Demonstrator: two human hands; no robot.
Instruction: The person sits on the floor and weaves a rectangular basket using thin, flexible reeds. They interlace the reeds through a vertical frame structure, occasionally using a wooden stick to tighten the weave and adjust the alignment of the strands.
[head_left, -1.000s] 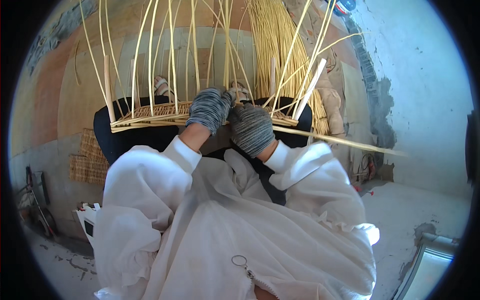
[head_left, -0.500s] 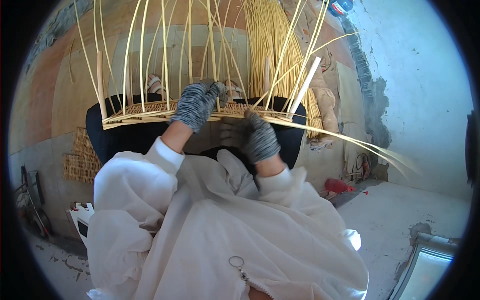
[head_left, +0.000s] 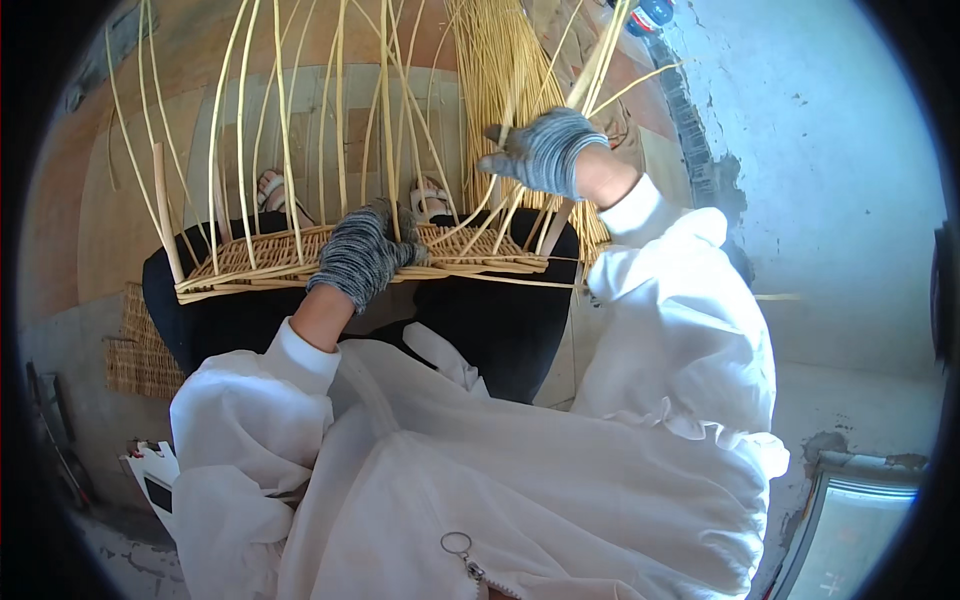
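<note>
Pale wicker base (head_left: 270, 248) across the black-clad knees (head_left: 500, 320); left gloved hand (head_left: 365, 250) gripping its near edge; right gloved hand (head_left: 545, 155) raised among obstructing upright rods (head_left: 284, 130), its grip indeterminable. Surroundings: rod bundle (head_left: 490, 60) behind, woven panel (head_left: 140, 350) at left, blue bottle (head_left: 652, 15) at upper right, contents indistinct.

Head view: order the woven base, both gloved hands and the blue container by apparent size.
1. Woven base
2. Left gloved hand and right gloved hand: too alike to rank
3. Blue container, judging its visible part
</note>
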